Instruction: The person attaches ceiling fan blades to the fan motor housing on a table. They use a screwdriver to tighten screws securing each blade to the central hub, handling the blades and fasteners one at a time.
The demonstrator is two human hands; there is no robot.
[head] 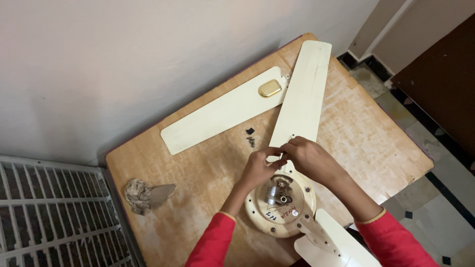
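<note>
Fan motor hub (280, 203) – one blade (225, 111) lies detached; left hand (258, 165), right hand (307, 157) pinch second blade (302, 96) at root, third blade (336, 243) attached.

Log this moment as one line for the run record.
left hand and right hand: both pinching at root of attached fan blade | motor hub: on wooden table | loose blade: lying apart

Cream fan blades (302, 94) and a cream motor housing (281, 205) lie on the light-brown wood-grain desk (198, 168), one loose blade (225, 111) bearing a gold oval cap (270, 88), beside red sleeves (213, 244).
</note>
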